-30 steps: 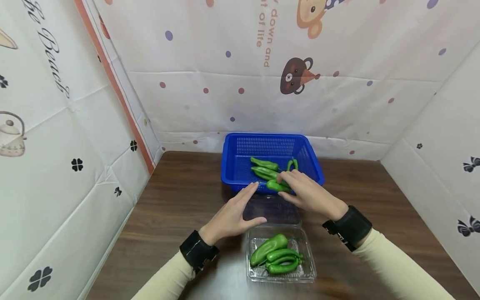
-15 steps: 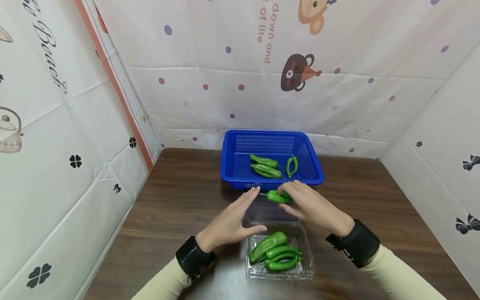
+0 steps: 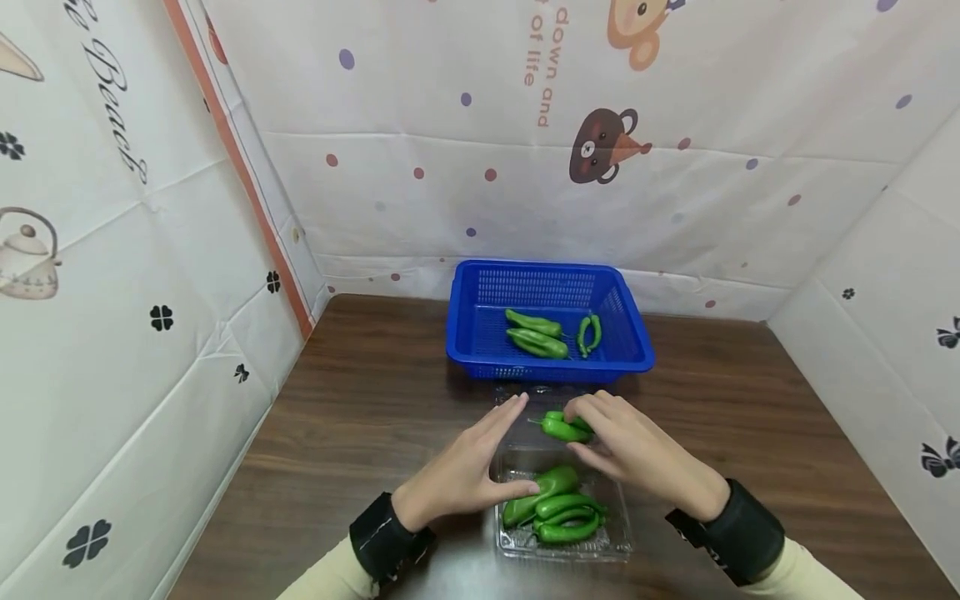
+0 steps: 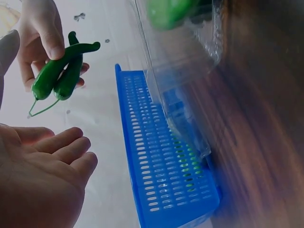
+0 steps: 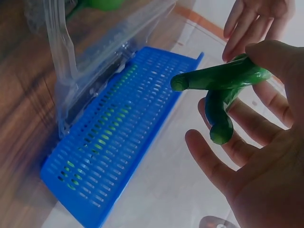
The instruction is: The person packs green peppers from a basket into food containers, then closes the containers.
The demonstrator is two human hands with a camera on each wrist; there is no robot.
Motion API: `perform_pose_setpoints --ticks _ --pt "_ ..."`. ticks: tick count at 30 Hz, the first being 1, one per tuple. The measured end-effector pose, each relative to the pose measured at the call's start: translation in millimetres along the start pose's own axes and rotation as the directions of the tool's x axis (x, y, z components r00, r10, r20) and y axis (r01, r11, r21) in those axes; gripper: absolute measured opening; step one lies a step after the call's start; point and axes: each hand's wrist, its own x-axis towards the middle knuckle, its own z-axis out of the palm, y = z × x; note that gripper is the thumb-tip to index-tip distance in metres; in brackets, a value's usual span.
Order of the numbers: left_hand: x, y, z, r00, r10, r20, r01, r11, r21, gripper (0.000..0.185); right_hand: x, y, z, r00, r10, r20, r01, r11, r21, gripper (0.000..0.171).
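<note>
My right hand (image 3: 641, 454) pinches two green peppers (image 3: 561, 428) between thumb and fingers, above the opened lid area of a clear plastic box. The left wrist view shows both green peppers (image 4: 54, 78) crossing, with their thin stems pointing down. In the right wrist view, their blunt tips stick out past the fingers. My left hand (image 3: 461, 471) holds nothing; its fingers are extended and its thumb is spread above the box's left side. Inside the clear plastic box (image 3: 566, 552) lie several green peppers (image 3: 566, 507), partly covered by the left thumb in the head view.
Behind the box stands a blue slotted basket (image 3: 551, 368) with more green peppers (image 3: 538, 342) in it. The box's transparent lid (image 3: 517, 433) lies back toward the basket. Brown wood tabletop (image 3: 360, 400) surrounds both, with printed white cloth (image 3: 420, 217) at the back and sides.
My right hand has brought the two peppers out of the basket and toward me, over the lid. The left hand stays extended, having shifted only slightly.
</note>
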Motion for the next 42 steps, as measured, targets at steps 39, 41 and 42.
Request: perform_pose_setpoints --ticks 39,41,42 --pt "-39.2 -1.7 23.0 0.995 -0.021 0.093 0.012 0.996 0.089 0.128 -47.6 -38.1 41.7 0.998 -0.054 0.023 0.052 0.996 0.072 0.042" --pt "-40.3 -2.9 24.3 0.995 -0.023 0.101 0.014 0.996 0.093 0.129 -48.9 -39.0 43.4 0.998 -0.050 0.033 0.048 0.997 0.068 0.041" --pt "-40.7 -3.4 24.8 0.994 -0.022 0.103 0.012 0.995 0.096 0.129 -49.6 -39.6 44.2 0.998 -0.048 0.038 0.045 0.997 0.069 0.041"
